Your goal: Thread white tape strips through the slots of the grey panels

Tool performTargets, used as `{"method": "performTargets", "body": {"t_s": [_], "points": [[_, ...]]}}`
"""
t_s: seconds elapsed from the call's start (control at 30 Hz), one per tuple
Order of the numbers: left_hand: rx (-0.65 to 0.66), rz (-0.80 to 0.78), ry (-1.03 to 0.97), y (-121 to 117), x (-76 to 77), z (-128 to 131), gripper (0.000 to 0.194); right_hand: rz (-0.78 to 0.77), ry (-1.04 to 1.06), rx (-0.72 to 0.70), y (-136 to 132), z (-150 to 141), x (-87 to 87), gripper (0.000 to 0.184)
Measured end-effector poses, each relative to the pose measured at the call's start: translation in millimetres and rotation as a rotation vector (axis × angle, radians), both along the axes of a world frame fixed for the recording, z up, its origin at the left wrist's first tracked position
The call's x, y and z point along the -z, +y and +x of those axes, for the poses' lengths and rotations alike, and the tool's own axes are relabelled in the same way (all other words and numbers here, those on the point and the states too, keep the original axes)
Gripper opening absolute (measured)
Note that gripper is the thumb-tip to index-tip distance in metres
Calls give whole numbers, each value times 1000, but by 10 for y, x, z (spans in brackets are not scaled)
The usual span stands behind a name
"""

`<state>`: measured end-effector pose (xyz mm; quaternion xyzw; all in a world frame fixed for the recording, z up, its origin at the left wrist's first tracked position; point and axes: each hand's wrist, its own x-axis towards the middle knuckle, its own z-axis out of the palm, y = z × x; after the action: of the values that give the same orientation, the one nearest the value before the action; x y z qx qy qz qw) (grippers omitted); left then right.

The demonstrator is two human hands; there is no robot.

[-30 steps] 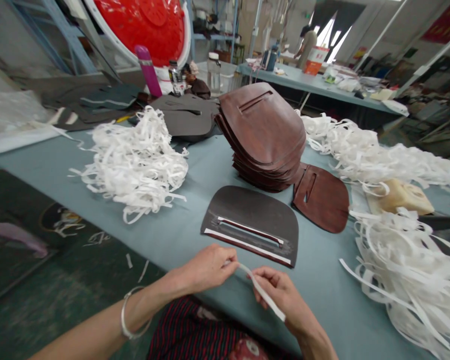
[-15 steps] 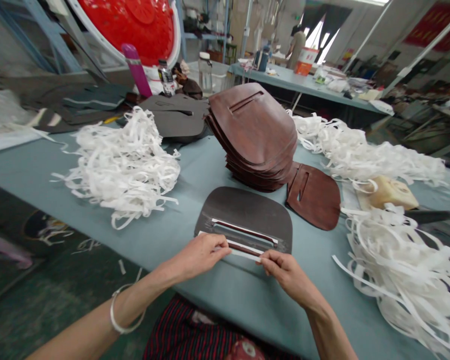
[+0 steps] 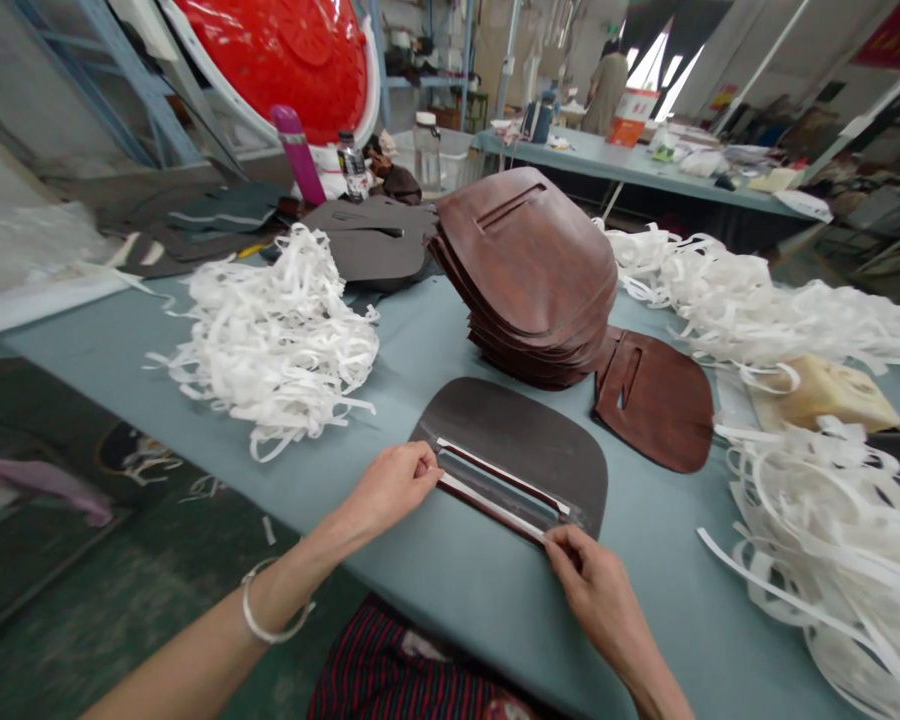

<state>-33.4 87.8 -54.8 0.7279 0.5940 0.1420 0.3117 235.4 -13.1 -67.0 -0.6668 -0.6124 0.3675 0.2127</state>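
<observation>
The left hand [image 3: 390,490], a silver bangle [image 3: 270,637] on its wrist, and the right hand [image 3: 596,590] reach forward, both arms low over a grey-blue counter [image 3: 450,610]. Each grip is clenched on one end of a narrow white strip [image 3: 491,508], which lies along the lower edge of a slot in a dark brown rounded leather panel [image 3: 525,420]; a second white strip [image 3: 502,475] edges the slot's upper side. The panel lies flat on the counter, just below a stacked pile of reddish-brown leather panels [image 3: 529,270].
</observation>
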Motion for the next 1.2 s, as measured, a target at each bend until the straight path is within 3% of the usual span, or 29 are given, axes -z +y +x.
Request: {"method": "performTargets", "body": {"t_s": [0.13, 0.63, 1.2], "points": [[-13, -26, -22, 91, 9, -30, 17, 12, 8, 65, 62, 53, 22, 30], [-44, -58, 31, 257, 142, -70, 18, -7, 63, 77, 201, 164, 112, 28], [-67, -80, 104, 282, 213, -43, 15, 54, -212, 119, 229, 170, 171, 24]]}}
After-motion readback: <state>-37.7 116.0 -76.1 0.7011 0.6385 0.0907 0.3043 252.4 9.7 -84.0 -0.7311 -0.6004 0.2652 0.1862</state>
